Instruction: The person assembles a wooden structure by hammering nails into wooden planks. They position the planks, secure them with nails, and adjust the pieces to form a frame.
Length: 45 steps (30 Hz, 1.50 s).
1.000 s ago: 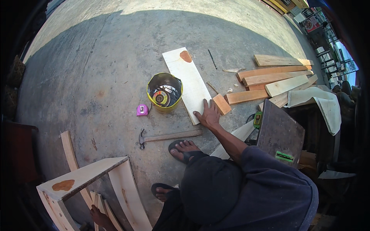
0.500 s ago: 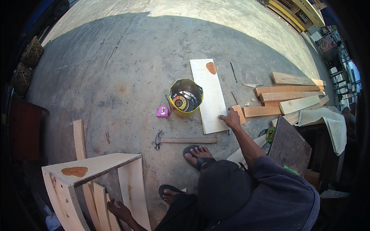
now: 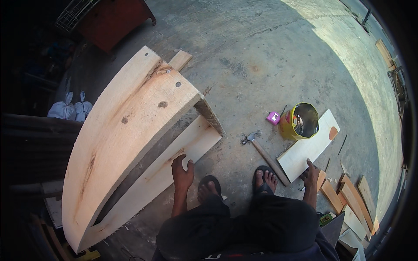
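A tapered wooden frame with a curved top board [image 3: 130,126] stands at my left, seen largely from above. My left hand [image 3: 183,174] is open beside its inner lower side, thumb and fingers apart, holding nothing. A pale flat board [image 3: 307,150] lies on the concrete to the right, with a brown patch near its far end. At this board's near right edge is my right hand [image 3: 310,173], thumb toward the edge and fingers apart; whether it touches the board is unclear. A claw hammer [image 3: 267,158] rests beside the board's near end.
A yellow-rimmed bucket [image 3: 287,126] with tools inside stands by the board, with a pink tape measure [image 3: 273,117] next to it. Several wood offcuts [image 3: 350,195] lie at the right. White sacks [image 3: 65,108] and a red cabinet [image 3: 115,26] are at the far left.
The view has swung left, bringing the frame closer. My left hand has come away from the narrow slats inside the frame. My right hand stays near the pale board's near edge.
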### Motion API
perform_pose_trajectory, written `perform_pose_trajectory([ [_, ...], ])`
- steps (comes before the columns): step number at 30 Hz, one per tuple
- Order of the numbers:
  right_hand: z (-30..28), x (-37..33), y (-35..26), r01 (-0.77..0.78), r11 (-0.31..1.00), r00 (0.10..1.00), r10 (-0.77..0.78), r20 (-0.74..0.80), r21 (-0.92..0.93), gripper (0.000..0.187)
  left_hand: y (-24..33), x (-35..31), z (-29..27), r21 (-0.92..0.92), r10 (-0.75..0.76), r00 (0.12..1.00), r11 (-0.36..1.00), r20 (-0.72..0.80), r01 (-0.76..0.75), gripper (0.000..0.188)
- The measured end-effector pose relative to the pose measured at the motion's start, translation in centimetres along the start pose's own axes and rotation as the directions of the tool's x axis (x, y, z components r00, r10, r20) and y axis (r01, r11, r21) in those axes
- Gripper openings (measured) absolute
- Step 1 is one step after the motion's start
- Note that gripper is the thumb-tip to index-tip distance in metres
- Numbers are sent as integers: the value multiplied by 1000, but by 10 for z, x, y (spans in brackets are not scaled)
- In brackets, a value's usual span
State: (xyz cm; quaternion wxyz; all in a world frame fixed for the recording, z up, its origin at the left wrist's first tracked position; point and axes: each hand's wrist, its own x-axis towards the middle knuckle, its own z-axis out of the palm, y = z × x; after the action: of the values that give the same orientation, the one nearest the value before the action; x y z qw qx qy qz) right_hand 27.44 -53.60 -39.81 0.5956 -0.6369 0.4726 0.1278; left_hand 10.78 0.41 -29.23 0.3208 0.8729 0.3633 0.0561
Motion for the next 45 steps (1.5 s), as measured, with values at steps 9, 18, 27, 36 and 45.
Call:
perform_pose_trajectory([
  [9,22,-18,-9,-115,977,975,76,211,182,55,-18,-26,38,259,-38,935,964,353,-58,54],
  [18,26,-56,-66,388,896,921,-374,-105,216,46,-27,-28,26,189,-40,903,981,427,-46,46],
  [27,9,-89,-91,628,778,740,-599,-304,-6,41,-21,-15,31,213,72,733,934,676,-288,42],
  [36,23,-68,-86,491,852,848,-420,-323,181,44,19,-6,6,260,19,714,924,700,-279,41],
  [45,31,-18,-48,148,986,963,-126,-239,76,60,10,40,-21,244,-54,563,932,824,-268,42],
])
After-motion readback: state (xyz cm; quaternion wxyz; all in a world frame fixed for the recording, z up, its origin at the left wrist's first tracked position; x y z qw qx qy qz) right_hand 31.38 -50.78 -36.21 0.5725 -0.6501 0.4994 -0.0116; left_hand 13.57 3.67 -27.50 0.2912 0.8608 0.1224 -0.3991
